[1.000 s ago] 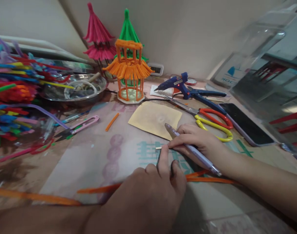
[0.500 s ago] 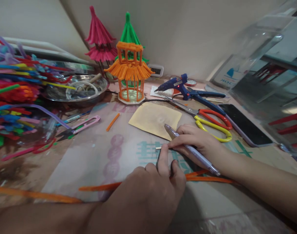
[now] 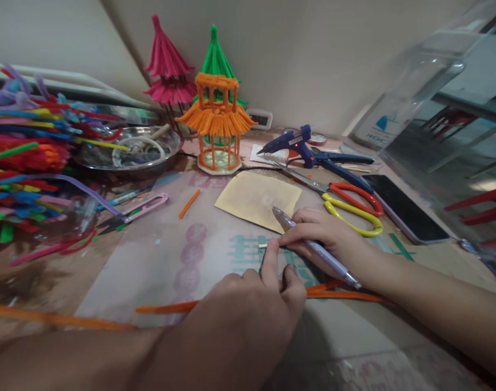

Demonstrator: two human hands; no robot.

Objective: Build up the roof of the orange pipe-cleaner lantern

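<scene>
Viewpoint shifted slightly, work barely moved

Everything slides a little in view compared with a second ago, while both hands keep the same pose. At the centre is a short, thin, pale stick (image 3: 263,246), probably wood, over a translucent printed plastic sheet (image 3: 150,277); whether it touches the sheet is unclear. It should be very light and stiff, smooth enough to roll, and liable to snap if bent. Best hold: fingertips close to the end, pressing lightly downward.

From 5 o'clock comes the bare left hand (image 3: 248,315), its index fingertip on the stick's covered end; whether the thumb pinches too, I cannot tell. At 3 o'clock the bare right hand (image 3: 321,233) grips a slim, purple, pen-shaped tool (image 3: 325,255), with its fingertips meeting the left index. That tool looks light and rigid, slick along the barrel, so mid-barrel suits a grip.

A square, yellow, paper-like sheet (image 3: 248,198) lies at 12 o'clock, and steel scissors with red and yellow handles (image 3: 327,190) at 2. Farther out, a blue plastic glue gun (image 3: 291,142) sits at 1 and an orange, fuzzy, pavilion-shaped model (image 3: 217,122) at 11.
</scene>
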